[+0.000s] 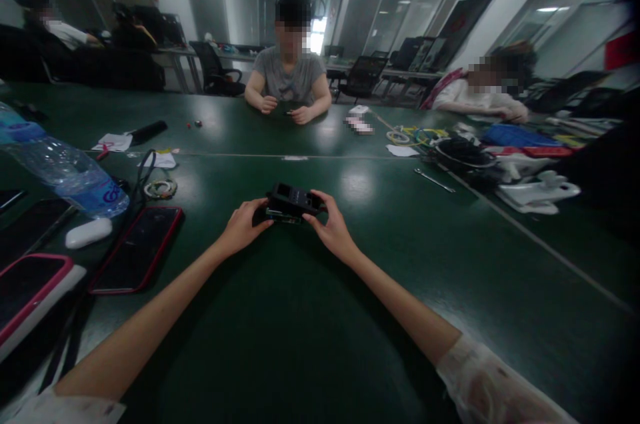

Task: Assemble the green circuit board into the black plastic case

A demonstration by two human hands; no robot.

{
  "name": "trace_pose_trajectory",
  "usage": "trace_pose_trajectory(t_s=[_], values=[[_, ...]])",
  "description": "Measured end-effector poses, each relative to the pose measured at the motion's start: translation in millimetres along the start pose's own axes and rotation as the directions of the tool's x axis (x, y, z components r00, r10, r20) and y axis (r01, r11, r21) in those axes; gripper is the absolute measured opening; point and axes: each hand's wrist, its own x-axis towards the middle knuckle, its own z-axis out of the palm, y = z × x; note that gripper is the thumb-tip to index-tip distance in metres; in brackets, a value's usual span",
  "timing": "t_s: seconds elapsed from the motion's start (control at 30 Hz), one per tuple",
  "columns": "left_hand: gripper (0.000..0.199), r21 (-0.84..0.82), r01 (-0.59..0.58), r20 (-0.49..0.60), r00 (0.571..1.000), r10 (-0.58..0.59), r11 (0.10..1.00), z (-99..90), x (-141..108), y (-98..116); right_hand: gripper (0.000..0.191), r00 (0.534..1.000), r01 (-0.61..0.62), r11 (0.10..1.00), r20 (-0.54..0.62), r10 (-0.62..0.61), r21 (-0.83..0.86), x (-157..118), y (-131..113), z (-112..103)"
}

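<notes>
A black plastic housing (296, 199) with square openings in its top sits tilted over a thin circuit board (284, 216), just above or on the green table. My left hand (246, 225) is closed on their left end, its thumb at the board's edge and its fingers by the housing. At the other end, my right hand (334, 227) pinches the housing between thumb and fingers. How the board and housing fit together is partly hidden.
Left on the green table (300, 317) are a water bottle (75, 171), a red-edged phone (143, 247) and a white earbud case (89, 233). A wrench (434, 181) and piled cables (460, 152) lie right. Across sits a person (290, 74).
</notes>
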Motion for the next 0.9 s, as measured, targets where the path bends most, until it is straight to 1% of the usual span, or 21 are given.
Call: trace_pose_trajectory(t_s=[0.17, 0.4, 0.6, 0.8, 0.9], values=[[0.058, -0.024, 0.01, -0.007, 1.0, -0.01, 1.0, -0.6, 0.5, 1.2, 0.051, 0.998, 0.028, 1.0, 0.06, -0.028, -0.005, 0.3, -0.9, -1.0], [0.062, -0.042, 0.022, 0.006, 1.0, -0.022, 0.999, -1.1, 0.8, 1.7, 0.05, 0.996, -0.026, 1.0, 0.081, 0.025, 0.011, 0.6, 0.4, -0.6], [0.065, -0.031, 0.041, 0.011, 0.999, -0.041, 0.999, -0.4, 0.0, 0.9, 0.051, 0.994, 0.003, 1.0, 0.109, 0.0, -0.031, -0.4, -2.0, -1.5], [0.07, -0.025, 0.0, -0.02, 1.0, -0.001, 1.0, 2.6, 1.1, -3.1, 0.058, 0.984, -0.017, 0.998, 0.178, 0.028, -0.062, -0.5, 1.1, -0.1], [0.069, -0.03, 0.002, -0.023, 1.0, -0.003, 1.0, 3.0, 1.5, -3.8, 0.062, 0.982, -0.019, 0.998, 0.187, 0.031, -0.066, -0.2, 4.5, 1.2]])
